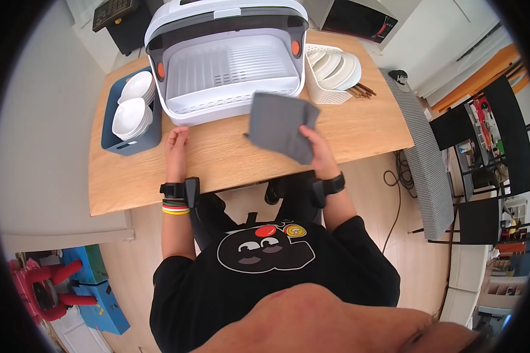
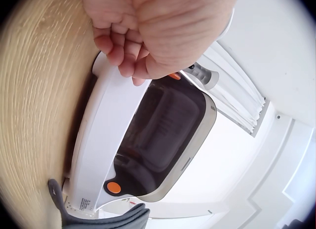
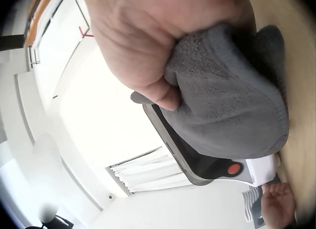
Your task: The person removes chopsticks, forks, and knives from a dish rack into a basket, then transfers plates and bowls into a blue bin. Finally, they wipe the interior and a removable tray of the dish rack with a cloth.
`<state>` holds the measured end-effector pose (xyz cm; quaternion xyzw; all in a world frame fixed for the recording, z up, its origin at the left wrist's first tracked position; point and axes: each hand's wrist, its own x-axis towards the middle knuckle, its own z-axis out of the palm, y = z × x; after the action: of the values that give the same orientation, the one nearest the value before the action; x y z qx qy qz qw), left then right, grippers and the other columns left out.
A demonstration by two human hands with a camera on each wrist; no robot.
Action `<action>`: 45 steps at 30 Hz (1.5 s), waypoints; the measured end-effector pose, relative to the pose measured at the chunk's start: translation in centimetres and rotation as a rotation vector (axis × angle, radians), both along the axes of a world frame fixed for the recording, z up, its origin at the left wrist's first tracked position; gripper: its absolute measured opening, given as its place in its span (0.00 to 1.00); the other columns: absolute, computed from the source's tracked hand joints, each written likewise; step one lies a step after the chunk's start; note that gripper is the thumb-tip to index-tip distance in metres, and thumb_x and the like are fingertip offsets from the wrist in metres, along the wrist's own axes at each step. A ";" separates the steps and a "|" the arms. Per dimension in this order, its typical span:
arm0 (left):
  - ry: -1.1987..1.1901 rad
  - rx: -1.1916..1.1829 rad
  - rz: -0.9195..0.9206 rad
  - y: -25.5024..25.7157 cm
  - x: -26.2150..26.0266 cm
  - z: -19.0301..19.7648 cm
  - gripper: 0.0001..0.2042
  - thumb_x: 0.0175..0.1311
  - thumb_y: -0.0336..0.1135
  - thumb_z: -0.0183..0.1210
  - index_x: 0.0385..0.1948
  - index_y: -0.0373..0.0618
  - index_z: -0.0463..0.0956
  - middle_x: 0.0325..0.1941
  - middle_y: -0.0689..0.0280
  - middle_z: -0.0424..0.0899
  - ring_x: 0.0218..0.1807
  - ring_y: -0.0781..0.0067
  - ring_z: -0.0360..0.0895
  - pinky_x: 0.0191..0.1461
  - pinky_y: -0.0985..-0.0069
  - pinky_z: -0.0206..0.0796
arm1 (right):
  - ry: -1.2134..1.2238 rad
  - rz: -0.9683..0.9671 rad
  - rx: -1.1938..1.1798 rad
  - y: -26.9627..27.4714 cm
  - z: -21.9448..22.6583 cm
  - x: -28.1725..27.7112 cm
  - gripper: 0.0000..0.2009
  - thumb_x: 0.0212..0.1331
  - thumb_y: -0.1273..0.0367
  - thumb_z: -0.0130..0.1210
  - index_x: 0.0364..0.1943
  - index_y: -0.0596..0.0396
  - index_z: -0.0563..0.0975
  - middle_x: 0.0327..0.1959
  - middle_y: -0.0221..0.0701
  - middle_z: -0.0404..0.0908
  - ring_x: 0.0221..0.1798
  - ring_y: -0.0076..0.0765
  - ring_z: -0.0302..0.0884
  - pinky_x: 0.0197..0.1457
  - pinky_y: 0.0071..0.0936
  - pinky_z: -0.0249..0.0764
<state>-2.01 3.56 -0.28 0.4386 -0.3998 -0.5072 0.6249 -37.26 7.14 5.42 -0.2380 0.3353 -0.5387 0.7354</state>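
A folded grey cloth [image 1: 280, 125] is pinched in my right hand [image 1: 319, 152], thumb on its upper face, fingers hidden beneath it. In the right wrist view the cloth [image 3: 227, 100] bulges out below the thumb. My left hand [image 1: 176, 147] stays close to the table's front part, its fingers loosely curled with nothing in them. In the left wrist view its fingertips overlap the near corner of a white dish box [image 2: 106, 115]. That box, seen in the head view as a white dish box [image 1: 229, 65] with a dark see-through lid raised, has ribbed racks inside.
A blue bin [image 1: 141, 144] with stacked white bowls [image 1: 132, 116] stands left of the box on the wooden table [image 1: 218, 156]. To the right, a white basket [image 1: 330, 96] holds plates [image 1: 341, 70] and brown chopsticks [image 1: 362, 90]. A microwave [image 1: 359, 22] stands behind.
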 end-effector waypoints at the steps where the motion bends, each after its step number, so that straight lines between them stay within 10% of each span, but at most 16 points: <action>1: -0.004 0.010 0.008 0.0 0.0 0.0 0.05 0.62 0.29 0.53 0.37 0.45 0.75 0.31 0.76 0.71 0.33 0.86 0.63 0.41 0.86 0.56 | 0.044 -0.091 -0.032 -0.3 0.6 -0.8 0.21 0.60 0.68 0.53 0.56 0.61 0.66 0.51 0.36 0.75 0.49 0.32 0.76 0.53 0.29 0.74; 7: -0.015 0.004 0.048 0.3 -0.6 0.9 0.05 0.61 0.29 0.51 0.35 0.44 0.75 0.27 0.77 0.69 0.31 0.87 0.63 0.38 0.88 0.54 | 0.232 -0.548 -0.438 -1.7 6.2 -1.5 0.21 0.60 0.72 0.51 0.57 0.61 0.65 0.54 0.37 0.72 0.53 0.31 0.72 0.55 0.27 0.70; 9: -0.026 -0.001 0.047 0.4 -0.6 1.0 0.05 0.61 0.29 0.51 0.35 0.44 0.75 0.27 0.77 0.69 0.31 0.87 0.63 0.38 0.88 0.54 | 0.643 -0.718 -0.701 -2.5 7.5 -0.3 0.18 0.60 0.75 0.51 0.54 0.61 0.65 0.55 0.36 0.70 0.55 0.31 0.70 0.56 0.27 0.68; 11: -0.048 -0.001 0.046 0.5 -0.6 1.2 0.05 0.61 0.29 0.51 0.36 0.44 0.75 0.28 0.77 0.69 0.31 0.87 0.63 0.38 0.88 0.54 | 0.749 -0.732 -0.653 -3.7 7.0 0.6 0.14 0.55 0.78 0.52 0.46 0.61 0.67 0.56 0.41 0.70 0.57 0.41 0.69 0.61 0.34 0.64; 14: -0.034 0.018 0.051 0.4 -0.6 1.1 0.05 0.61 0.29 0.50 0.36 0.44 0.75 0.28 0.76 0.69 0.32 0.87 0.63 0.39 0.88 0.55 | 1.435 -0.730 -1.213 -6.7 4.9 0.9 0.17 0.37 0.81 0.56 0.33 0.55 0.65 0.56 0.44 0.69 0.61 0.57 0.61 0.69 0.52 0.48; 18: -0.061 0.011 0.034 0.4 -0.3 0.8 0.04 0.62 0.30 0.52 0.36 0.47 0.75 0.30 0.78 0.70 0.32 0.87 0.62 0.39 0.87 0.54 | 1.894 -0.408 -1.217 -7.9 3.2 1.5 0.17 0.34 0.79 0.60 0.30 0.53 0.66 0.58 0.38 0.71 0.66 0.49 0.58 0.71 0.54 0.44; 36: -0.007 -0.019 0.140 0.2 0.0 -0.1 0.11 0.60 0.30 0.52 0.43 0.44 0.66 0.35 0.73 0.67 0.36 0.83 0.64 0.42 0.85 0.58 | 1.728 -0.200 -1.174 -8.2 0.0 0.8 0.16 0.38 0.74 0.58 0.32 0.52 0.63 0.62 0.40 0.67 0.67 0.50 0.57 0.70 0.54 0.41; 45: -0.125 -0.055 0.082 0.2 -0.4 0.9 0.33 0.57 0.30 0.51 0.67 0.42 0.49 0.64 0.57 0.60 0.65 0.68 0.56 0.66 0.73 0.51 | 1.887 -0.122 -1.150 -6.3 1.0 2.8 0.19 0.37 0.76 0.60 0.34 0.53 0.65 0.63 0.40 0.64 0.68 0.49 0.55 0.71 0.57 0.37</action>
<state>-2.36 3.78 0.61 0.4680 -0.4334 -0.4420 0.6307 -34.42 0.80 6.38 -0.8423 0.4722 -0.2519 -0.0635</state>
